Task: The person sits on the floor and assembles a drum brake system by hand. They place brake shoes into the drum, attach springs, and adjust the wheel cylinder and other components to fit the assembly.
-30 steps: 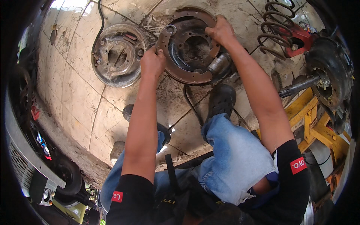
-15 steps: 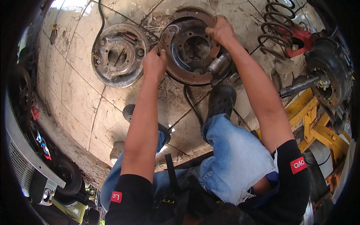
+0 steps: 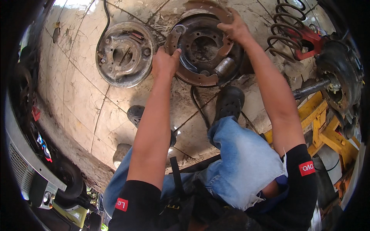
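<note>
Right hand: the grip [image 3: 238,30] is clenched on the upper shoe [image 3: 212,8], a curved brown piece reaching past the far rim of the near plate [image 3: 189,45].
Left hand: that grip [image 3: 165,63] closes on the lower shoe [image 3: 196,78], thumb inside the curve; this shoe follows the plate's left and lower side.
Shoe handling: probably rigid and weighty for their size, the dusty faces perhaps slick (any grease is hard to tell); the lining may chip if knocked.
Where to hold: best, I judge, by the metal inner edge, near mid-arc for balance.
Shoes: two.
Plates: two; the second plate [image 3: 123,73] lies just left on the tiled floor [image 3: 77,96].
Coil spring: one [image 3: 284,57], at right.
Yellow stand: one [image 3: 335,138], farther right.
</note>
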Available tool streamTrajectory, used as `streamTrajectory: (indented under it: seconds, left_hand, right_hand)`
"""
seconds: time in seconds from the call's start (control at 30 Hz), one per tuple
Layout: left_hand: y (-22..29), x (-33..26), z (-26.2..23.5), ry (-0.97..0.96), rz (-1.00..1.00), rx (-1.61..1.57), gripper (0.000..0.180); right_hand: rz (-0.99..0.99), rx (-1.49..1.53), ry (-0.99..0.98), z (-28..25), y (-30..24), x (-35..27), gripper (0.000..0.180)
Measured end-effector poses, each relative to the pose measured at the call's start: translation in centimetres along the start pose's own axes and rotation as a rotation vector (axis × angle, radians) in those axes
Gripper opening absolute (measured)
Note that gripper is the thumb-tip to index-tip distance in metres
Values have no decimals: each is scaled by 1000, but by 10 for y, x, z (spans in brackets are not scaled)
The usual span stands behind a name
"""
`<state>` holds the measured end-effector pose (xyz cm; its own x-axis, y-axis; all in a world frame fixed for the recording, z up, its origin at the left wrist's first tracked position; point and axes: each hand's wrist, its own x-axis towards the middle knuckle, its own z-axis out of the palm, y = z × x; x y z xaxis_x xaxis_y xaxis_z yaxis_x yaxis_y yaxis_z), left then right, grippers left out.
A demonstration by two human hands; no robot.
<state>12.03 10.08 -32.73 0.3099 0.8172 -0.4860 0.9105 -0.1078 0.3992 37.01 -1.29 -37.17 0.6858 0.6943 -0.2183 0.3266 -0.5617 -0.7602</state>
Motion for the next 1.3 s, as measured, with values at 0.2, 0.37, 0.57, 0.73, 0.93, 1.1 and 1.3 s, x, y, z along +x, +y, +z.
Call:
streamTrajectory:
  seconds: [0.2, 0.37, 0.57, 0.73, 0.93, 1.1, 1.3]
  left_hand:
    - [-7, 1, 8, 77, -10, 46, 49]
    - [-5, 1, 10, 78, -23, 70, 50]
    - [-8, 1, 10, 78, -32, 43, 49]
    - [-1, -2, 7, 52, -59, 50, 48]
    - [-5, -2, 10, 85, -53, 31, 50]
    - [-4, -3, 12, 90, -55, 43, 53]
    - [-6, -1, 16, 120, -45, 68, 55]
  right_hand:
    - [-102, 52, -310, -34, -22, 8, 70]
    - [-214, -110, -324, -27, -34, 5, 70]
    - [-194, -83, -380, -25, -40, 10, 70]
    - [-205, -199, -333, -24, -28, 3, 73]
    - [-258, -260, -287, -22, -34, 1, 72]
    - [-341, -253, -222, -14, -12, 7, 72]
    - [-295, -228, -242, -4, -1, 14, 71]
